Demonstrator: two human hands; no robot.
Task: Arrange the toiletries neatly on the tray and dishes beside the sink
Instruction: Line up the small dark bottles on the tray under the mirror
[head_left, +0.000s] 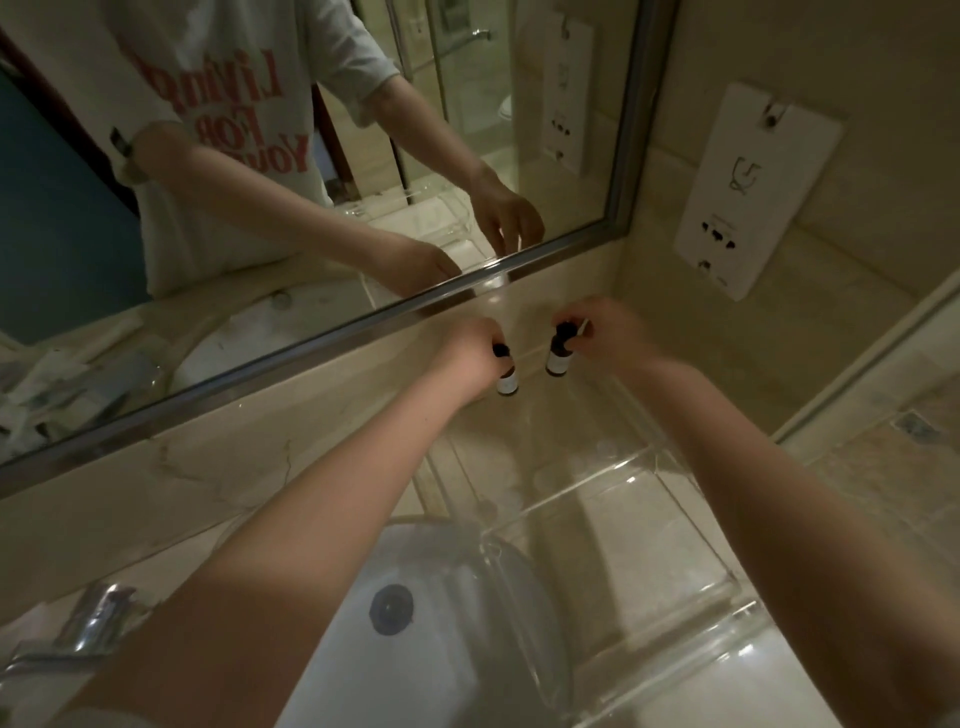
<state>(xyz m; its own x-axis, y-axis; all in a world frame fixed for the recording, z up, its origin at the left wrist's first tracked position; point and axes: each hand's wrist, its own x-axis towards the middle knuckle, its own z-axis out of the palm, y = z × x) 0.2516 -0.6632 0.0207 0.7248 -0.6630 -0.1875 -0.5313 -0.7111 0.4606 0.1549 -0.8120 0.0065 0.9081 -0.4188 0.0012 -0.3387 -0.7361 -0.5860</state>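
Observation:
Two small dark bottles with pale labels stand upright at the far end of a clear acrylic tray (613, 488), close under the mirror. My left hand (467, 358) grips the cap of the left bottle (506, 382). My right hand (608, 332) grips the top of the right bottle (557, 358) and also pinches a thin pale stick between its fingers. The bottles stand a short gap apart. Whether their bases touch the tray floor cannot be told.
A white sink (415, 623) with a dark drain lies under my forearms, and a chrome tap (88, 623) sits at lower left. The mirror (311, 182) runs along the back. A white socket panel (748, 192) hangs on the right wall.

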